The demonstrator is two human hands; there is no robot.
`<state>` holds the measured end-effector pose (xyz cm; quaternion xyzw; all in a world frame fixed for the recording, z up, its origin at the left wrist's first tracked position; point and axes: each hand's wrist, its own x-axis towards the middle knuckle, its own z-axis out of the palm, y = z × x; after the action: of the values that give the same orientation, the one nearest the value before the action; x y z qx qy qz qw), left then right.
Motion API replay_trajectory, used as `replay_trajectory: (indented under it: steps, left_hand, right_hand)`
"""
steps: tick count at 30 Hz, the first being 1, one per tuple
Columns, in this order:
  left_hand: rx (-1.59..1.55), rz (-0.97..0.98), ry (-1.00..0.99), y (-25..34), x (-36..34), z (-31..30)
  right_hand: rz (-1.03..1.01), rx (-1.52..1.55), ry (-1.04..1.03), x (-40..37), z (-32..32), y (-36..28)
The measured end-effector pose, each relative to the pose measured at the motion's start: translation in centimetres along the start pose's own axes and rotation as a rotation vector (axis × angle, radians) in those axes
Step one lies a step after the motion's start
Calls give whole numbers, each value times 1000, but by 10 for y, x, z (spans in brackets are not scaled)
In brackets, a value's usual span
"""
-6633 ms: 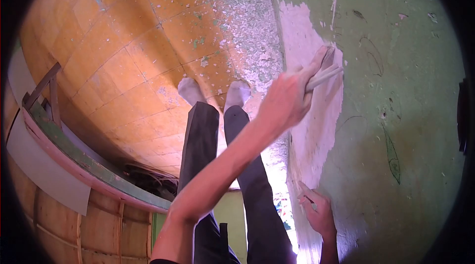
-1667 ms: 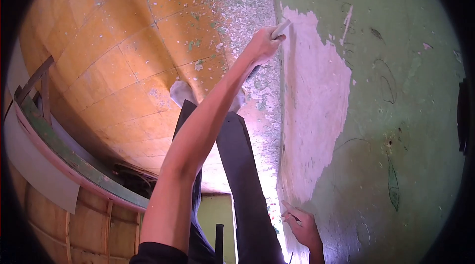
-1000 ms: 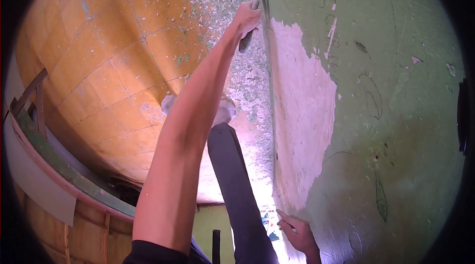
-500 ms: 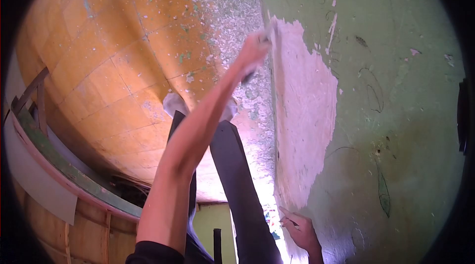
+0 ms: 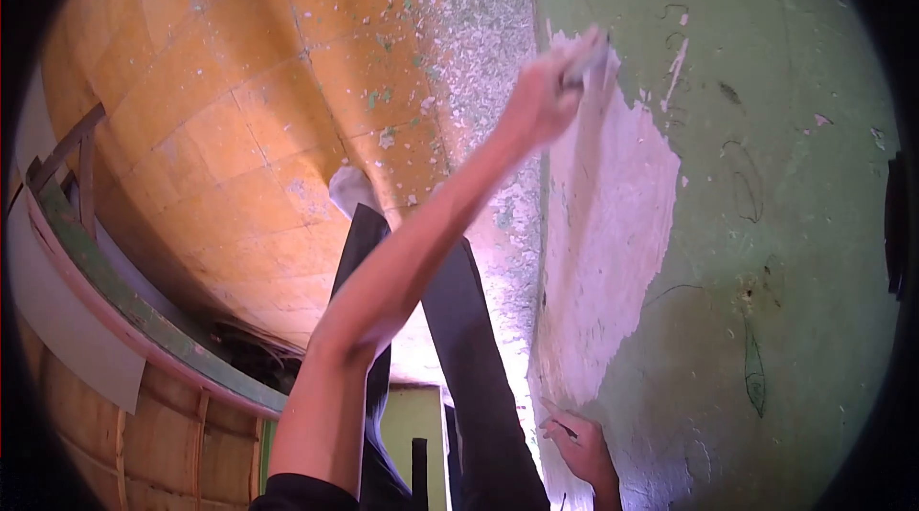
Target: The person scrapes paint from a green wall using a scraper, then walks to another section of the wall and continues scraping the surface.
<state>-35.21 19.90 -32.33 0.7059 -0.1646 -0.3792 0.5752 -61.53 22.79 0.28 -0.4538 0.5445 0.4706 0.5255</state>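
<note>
My left hand point(image 5: 541, 104) reaches out from the lower left, blurred with motion. It is shut on a pale scraper point(image 5: 586, 56) whose blade meets the upper edge of a bare whitish patch point(image 5: 613, 214) on the green painted wall point(image 5: 785, 176). My right hand point(image 5: 574, 444) rests against the wall low down, below the patch. A thin dark line shows between its fingers; I cannot tell whether it holds anything.
Orange floor tiles point(image 5: 220, 128) lie below me, strewn with paint flakes point(image 5: 479, 42) along the wall's foot. My dark trouser legs point(image 5: 459, 320) and one grey sock point(image 5: 349, 190) stand beside the wall. A curved wooden frame with a green edge point(image 5: 124, 310) runs along the left.
My left hand with the scraper swung from the floor corner up and right onto the top of the bare patch. My right hand stayed on the wall.
</note>
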Motion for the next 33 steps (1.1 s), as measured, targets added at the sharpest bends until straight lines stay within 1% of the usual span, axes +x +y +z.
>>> replay_trajectory:
  steps: [2,3,6,7,10,11,14,15,18,21,24,25,28,29,32,33]
  left_hand:
    - [47,79,3,2,31,-10]
    - [18,-44,-90,0,24,-8]
    - [39,142,-56,-3,-29,10]
    - [0,61,-136,-9,-41,13]
    - [148,-95,-244,1,-19,-6]
    - [139,-111,-222,-7,-4,-7]
    - [141,9,-202,-9,0,-14]
    - [58,-44,-155,-1,-5,-10]
    - [-30,-83,-17,3,-15,10]
    - [18,-253,-49,-7,10,0]
    - [20,-118,-78,-9,42,-18]
    - [-21,-154,-89,-15,34,-15]
    - [-126,-165,-107,-30,-16,8]
    - [-88,-54,-111,-26,-21,5]
    - [-108,-397,-218,-10,5,-12]
    - [-111,-410,-226,-16,5,-12]
  right_hand:
    - [2,-1,4,2,0,1]
    - [5,-1,-1,0,0,2]
    - [-67,-39,32,-3,-1,3]
    - [-75,-25,32,-1,-1,2]
    - [-47,6,8,0,3,1]
    - [-26,13,-2,2,3,3]
    - [-6,-25,-19,7,4,19]
    - [-8,-51,-19,6,3,24]
    - [-16,-37,4,1,1,11]
    - [-27,-23,14,0,-1,8]
    - [20,27,4,3,0,4]
    - [22,26,5,2,1,4]
    - [0,9,8,1,1,0]
    - [-14,-7,4,0,1,1]
    - [-12,-13,3,2,1,6]
    - [-3,-1,2,6,3,12]
